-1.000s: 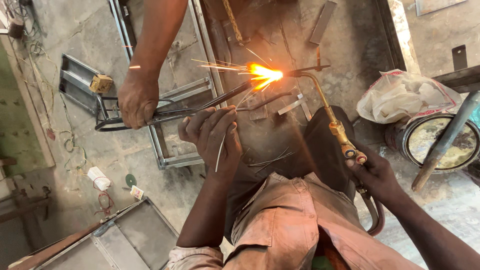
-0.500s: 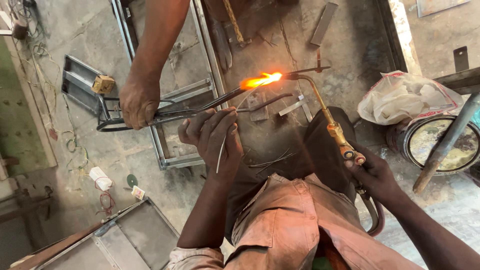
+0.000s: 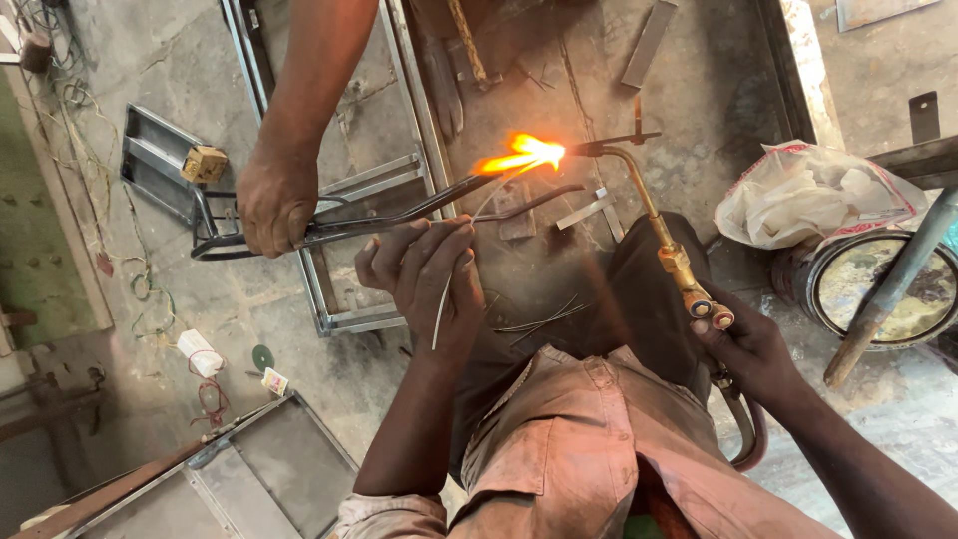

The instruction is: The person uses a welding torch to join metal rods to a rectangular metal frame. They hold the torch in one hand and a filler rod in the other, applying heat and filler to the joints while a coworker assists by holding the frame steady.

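Co-worker's hand came in from above, farthest left, gripped shut around the near end of a bent dark steel rod frame and steadied it over the concrete floor.

Left hand: fingers bunched together, pinching a thin filler wire. The wire ran up from the fingertips toward the flame; its tail hung below the palm.

Flame burned orange just above and right of the left hand, at the spot where the rod ends met.

Right hand: closed around the brass valve end of the gas torch, hose looping away under the wrist.

Judgement: good work here called for keeping the flame on the joint, not the wire, feeding wire into the heated spot, and keeping the left fingers well back.

Surroundings: grey metal frame under the rods; loose steel strips beside the joint; white plastic bag and round tin beyond the right hand. The co-worker's forearm sat near the flame, which I judged the main hazard.
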